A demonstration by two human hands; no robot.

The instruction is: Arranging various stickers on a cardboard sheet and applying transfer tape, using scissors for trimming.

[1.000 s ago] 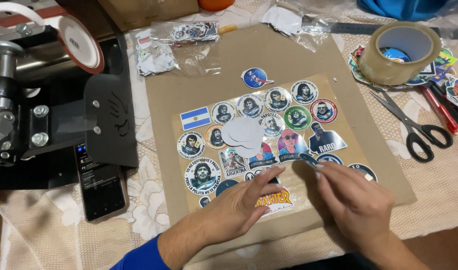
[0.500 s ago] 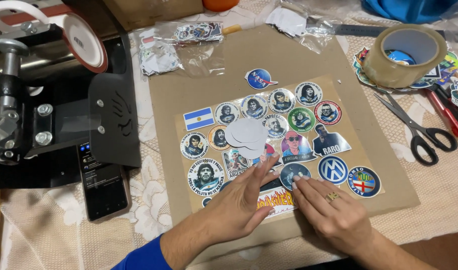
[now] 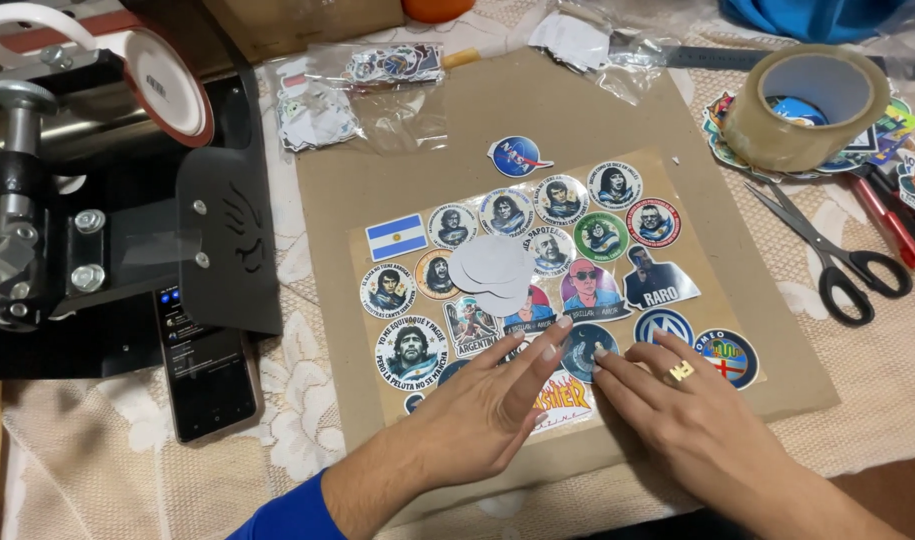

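A brown cardboard sheet (image 3: pixel 577 110) lies on the table with several round and shaped stickers laid out on it, among them a flag sticker (image 3: pixel 396 236) and a few face-down white discs (image 3: pixel 491 267). My left hand (image 3: pixel 482 410) lies flat on the lower stickers, fingers together, fingertips near a dark round sticker (image 3: pixel 584 350). My right hand (image 3: pixel 692 405), wearing a gold ring, rests flat beside it with its fingertips touching that same dark sticker. Neither hand holds anything.
A black heat press (image 3: pixel 97 190) stands at the left with a phone (image 3: pixel 205 365) in front of it. A tape roll (image 3: pixel 807 100), scissors (image 3: pixel 827 250), red pens (image 3: pixel 882 215) and loose stickers lie at the right. Plastic bags of stickers (image 3: pixel 377 85) lie behind the cardboard.
My right hand moved left off the two lower right round stickers, uncovering them, and now presses at the dark sticker. My left hand shifted slightly and flattened.
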